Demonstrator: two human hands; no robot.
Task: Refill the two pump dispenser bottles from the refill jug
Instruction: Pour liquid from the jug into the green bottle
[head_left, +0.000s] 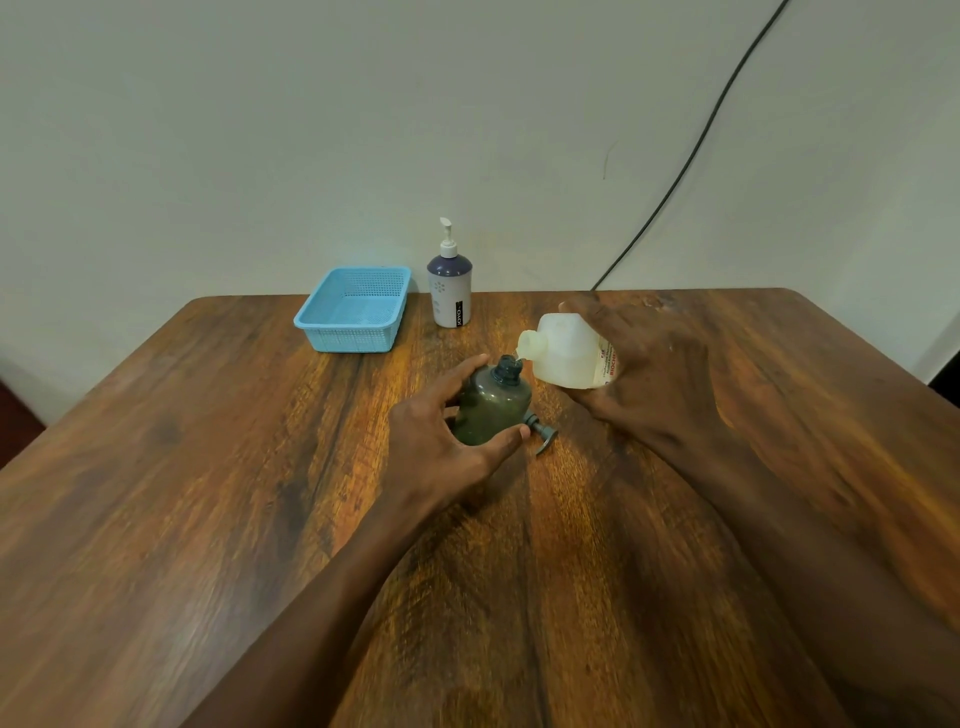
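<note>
Wooden tabletop (208, 467): your left hand (441, 447) curls its fingers round the dark bottle (493, 405), right hand (654, 374) clamps the refill jug (566, 358) tipped over its neck.

Indoor light, moderate and diffuse, no hard shadows. Warm sheen runs down the middle strip of the table (208, 467), strongest just beside the dark bottle (491, 408). Its left and right flanks fall darker. Wall (260, 130) is evenly lit with a flat grey-green cast, dimming slightly toward the corners. Refill jug (563, 358) is translucent and reads as the brightest object; its label is only partly legible. Left hand (441, 441) and right hand (654, 379) are underexposed, with little surface detail and a soft shadow beneath the left wrist. Wide-angle distortion: the table's far edge bows and its sides splay outward. Centre is sharp. Forearms and wood grain smear toward the bottom edge.
</note>
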